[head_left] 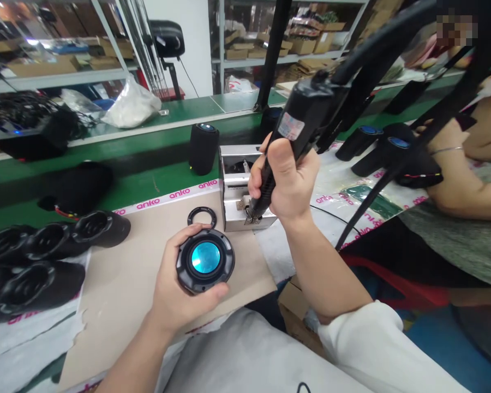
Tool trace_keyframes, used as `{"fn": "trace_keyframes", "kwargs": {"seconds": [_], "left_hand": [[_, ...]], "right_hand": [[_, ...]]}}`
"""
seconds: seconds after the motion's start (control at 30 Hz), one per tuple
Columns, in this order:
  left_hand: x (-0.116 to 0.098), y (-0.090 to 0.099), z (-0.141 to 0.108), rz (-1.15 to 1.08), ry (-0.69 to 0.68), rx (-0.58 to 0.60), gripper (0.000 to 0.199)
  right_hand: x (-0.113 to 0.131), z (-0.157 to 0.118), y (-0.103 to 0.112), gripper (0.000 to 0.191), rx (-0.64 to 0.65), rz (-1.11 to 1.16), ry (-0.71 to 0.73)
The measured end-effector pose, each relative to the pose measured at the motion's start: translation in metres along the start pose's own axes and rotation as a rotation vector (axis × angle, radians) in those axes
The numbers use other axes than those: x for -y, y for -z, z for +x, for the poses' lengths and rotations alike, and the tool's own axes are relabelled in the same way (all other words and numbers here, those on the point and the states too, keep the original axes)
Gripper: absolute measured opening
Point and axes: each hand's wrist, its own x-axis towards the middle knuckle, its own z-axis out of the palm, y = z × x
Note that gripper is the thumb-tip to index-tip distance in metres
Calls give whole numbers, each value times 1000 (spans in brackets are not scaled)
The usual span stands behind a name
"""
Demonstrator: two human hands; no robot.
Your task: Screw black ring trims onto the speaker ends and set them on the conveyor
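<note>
Black speaker part cupped in left hand.

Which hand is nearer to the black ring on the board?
Left. The left hand, holding a speaker part, is just below the black ring; the right hand, gripping an electric screwdriver, is farther off to the ring's right.

Glossy lens, matt plastic rim

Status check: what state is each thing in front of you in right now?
Left hand: gripping end cap.
End cap: held, cyan centre facing up.
Right hand: gripping screwdriver.
Electric screwdriver: tilted, tip down at metal box.
Black ring: flat on board.
Speaker: upright.
</note>
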Motion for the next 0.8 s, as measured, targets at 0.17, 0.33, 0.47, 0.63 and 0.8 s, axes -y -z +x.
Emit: {"fn": "trace_keyframes", "kwargs": {"seconds": [0.17,0.33,0.47,0.63,0.8], "left_hand": [[1,-1,0,-16,-14,1,82],[2,-2,1,-3,-15,-5,81],[1,-2,2,23,-21,-8,80],[1,-2,3,38,-23,3,78],[2,-1,2,38,-20,6,78]], "right_hand": [[-2,5,0,55,-30,6,-12],[2,4,-2,60,-65,-34,-14],[1,4,-1,59,-67,-36,-43],[-1,9,-1,58,-66,-30,-71],[-9,7,1,58,-56,-7,-66]]}}
